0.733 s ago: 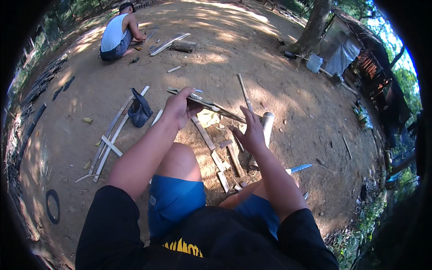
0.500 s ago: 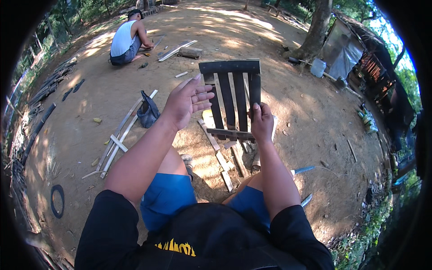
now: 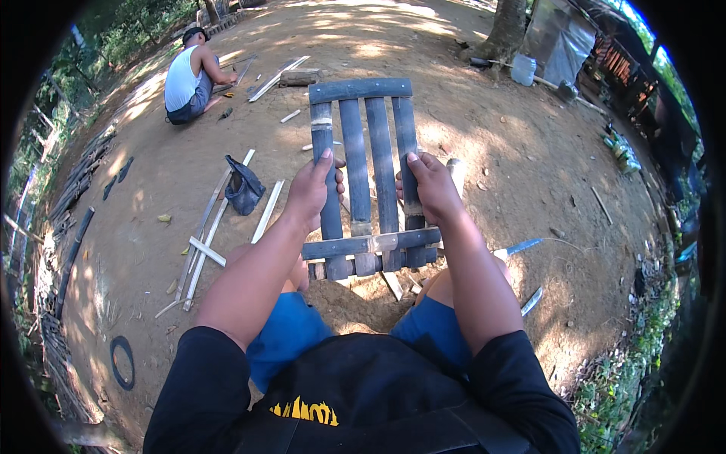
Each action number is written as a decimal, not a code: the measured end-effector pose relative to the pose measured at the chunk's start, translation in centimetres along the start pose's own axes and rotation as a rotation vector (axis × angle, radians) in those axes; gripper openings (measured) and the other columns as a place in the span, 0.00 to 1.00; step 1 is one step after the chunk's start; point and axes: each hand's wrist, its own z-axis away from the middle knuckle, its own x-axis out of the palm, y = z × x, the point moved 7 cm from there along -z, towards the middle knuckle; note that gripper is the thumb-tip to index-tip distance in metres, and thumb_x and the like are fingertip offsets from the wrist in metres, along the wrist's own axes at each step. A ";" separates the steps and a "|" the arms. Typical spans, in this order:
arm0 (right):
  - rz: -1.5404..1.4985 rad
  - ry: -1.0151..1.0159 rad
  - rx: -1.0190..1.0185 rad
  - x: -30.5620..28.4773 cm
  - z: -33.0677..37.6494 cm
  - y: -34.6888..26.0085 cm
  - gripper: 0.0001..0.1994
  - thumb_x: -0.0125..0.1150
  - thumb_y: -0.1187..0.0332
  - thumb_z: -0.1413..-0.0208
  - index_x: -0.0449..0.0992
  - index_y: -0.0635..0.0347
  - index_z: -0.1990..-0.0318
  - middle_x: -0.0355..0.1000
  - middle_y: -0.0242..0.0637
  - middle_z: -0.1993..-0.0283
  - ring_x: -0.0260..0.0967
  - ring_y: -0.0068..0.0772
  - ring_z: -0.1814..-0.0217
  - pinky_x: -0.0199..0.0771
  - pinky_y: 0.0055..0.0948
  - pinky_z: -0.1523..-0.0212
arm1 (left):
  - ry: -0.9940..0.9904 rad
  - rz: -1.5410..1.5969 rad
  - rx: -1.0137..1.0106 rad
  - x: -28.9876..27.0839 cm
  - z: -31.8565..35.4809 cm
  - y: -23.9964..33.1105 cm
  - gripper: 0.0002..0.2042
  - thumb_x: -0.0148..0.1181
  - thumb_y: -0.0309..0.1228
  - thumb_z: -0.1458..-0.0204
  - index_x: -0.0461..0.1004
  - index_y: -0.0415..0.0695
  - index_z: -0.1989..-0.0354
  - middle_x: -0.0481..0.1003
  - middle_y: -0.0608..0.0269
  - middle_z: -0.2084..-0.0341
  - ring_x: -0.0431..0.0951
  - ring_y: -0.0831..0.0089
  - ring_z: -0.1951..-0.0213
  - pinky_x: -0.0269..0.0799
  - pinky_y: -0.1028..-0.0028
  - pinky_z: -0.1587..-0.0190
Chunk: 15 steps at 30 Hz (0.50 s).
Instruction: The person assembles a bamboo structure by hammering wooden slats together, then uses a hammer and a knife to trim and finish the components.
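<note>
Two hands hold up a dark slat frame (image 3: pixel 370 178) in front of the person, above the knees. The left hand (image 3: pixel 311 193) is wrapped around the slat on the left edge. The right hand (image 3: pixel 429 189) grips the slat on the right edge. The frame stands upright between them. A dark bag (image 3: pixel 243 187) lies on the dirt to the left. Another person (image 3: pixel 189 76) squats far off.
</note>
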 end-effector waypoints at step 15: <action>0.201 0.055 -0.061 -0.1 -1.5 0.2 0.11 0.51 0.60 0.28 0.67 0.58 0.57 0.71 0.31 0.71 0.71 0.21 0.74 0.75 0.23 0.73 | 0.017 0.224 0.053 0.1 -2.9 -1.8 0.22 0.51 0.52 0.34 0.71 0.42 0.61 0.69 0.69 0.75 0.70 0.79 0.75 0.70 0.76 0.71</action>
